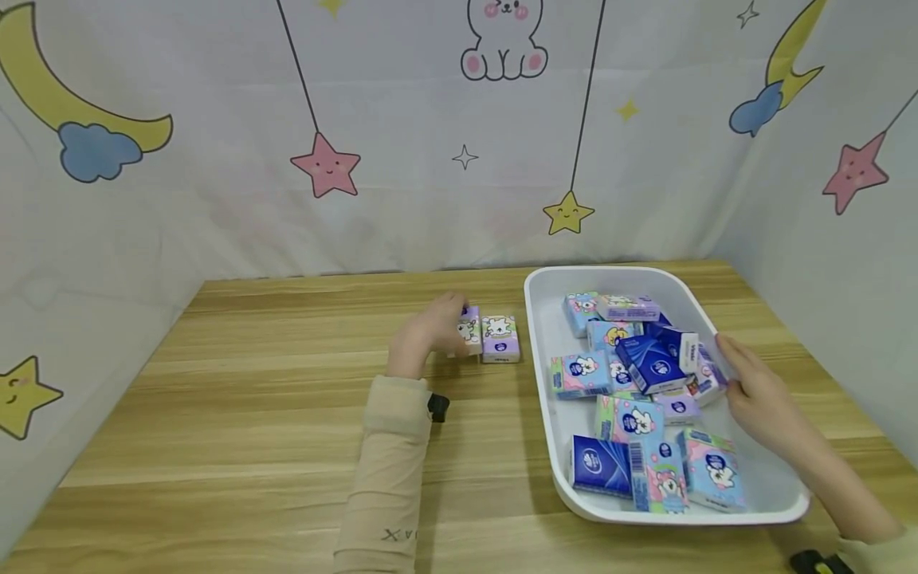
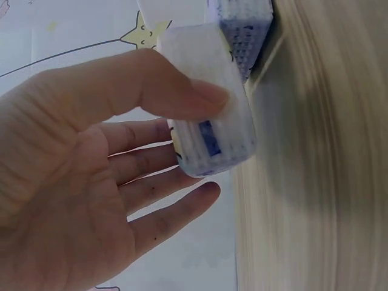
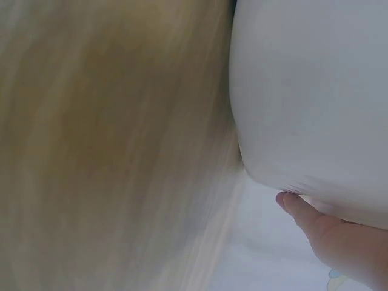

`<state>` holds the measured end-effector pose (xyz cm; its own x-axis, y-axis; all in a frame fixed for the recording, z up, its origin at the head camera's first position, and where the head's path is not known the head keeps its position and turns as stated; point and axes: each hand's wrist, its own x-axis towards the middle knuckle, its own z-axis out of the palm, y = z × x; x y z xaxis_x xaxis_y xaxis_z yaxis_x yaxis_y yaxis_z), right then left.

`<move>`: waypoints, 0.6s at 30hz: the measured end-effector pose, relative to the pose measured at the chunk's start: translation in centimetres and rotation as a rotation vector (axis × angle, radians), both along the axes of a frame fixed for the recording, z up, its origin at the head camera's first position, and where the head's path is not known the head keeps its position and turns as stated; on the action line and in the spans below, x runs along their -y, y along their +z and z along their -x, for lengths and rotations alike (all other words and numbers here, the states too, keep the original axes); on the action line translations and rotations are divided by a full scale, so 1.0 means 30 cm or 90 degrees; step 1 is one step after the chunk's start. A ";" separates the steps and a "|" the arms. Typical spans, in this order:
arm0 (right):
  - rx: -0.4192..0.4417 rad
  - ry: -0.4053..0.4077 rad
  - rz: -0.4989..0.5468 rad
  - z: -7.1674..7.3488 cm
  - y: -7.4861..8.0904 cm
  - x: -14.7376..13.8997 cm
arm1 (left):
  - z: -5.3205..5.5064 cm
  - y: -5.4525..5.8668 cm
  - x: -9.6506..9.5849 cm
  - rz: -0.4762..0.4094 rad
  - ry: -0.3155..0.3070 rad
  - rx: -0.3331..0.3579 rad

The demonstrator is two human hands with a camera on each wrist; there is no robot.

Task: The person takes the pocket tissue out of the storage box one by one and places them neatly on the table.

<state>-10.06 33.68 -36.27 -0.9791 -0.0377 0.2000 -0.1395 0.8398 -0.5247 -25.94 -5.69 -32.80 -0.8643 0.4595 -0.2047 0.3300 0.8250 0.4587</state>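
Note:
In the head view my left hand (image 1: 429, 331) holds a small purple tissue pack (image 1: 469, 331) above the wooden table. Its thumb presses the pack's pale end (image 2: 209, 142) in the left wrist view, with the other fingers extended behind. A matching purple tissue pack (image 1: 500, 339) lies just to the right. My right hand (image 1: 763, 395) grips the right rim of a white plastic tub (image 1: 539, 383). In the right wrist view a finger touches the tub's outer wall (image 3: 315, 103); the rest of that grip is partly hidden.
Inside the tub lie several tissue packs in a loose pile, among them a dark blue pack (image 1: 601, 466), a pink-and-blue pack (image 1: 713, 470) and a purple pack (image 1: 627, 308). A patterned cloth (image 1: 402, 223) stands behind the wooden table (image 1: 272, 414).

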 end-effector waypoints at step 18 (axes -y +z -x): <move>0.001 -0.005 -0.006 0.000 0.004 0.003 | -0.004 -0.022 -0.018 0.041 0.017 0.006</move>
<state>-10.05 33.58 -36.16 -0.9796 -0.0313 0.1985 -0.1318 0.8458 -0.5170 -25.84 -5.16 -33.45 -0.8742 0.4214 -0.2410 0.3031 0.8616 0.4071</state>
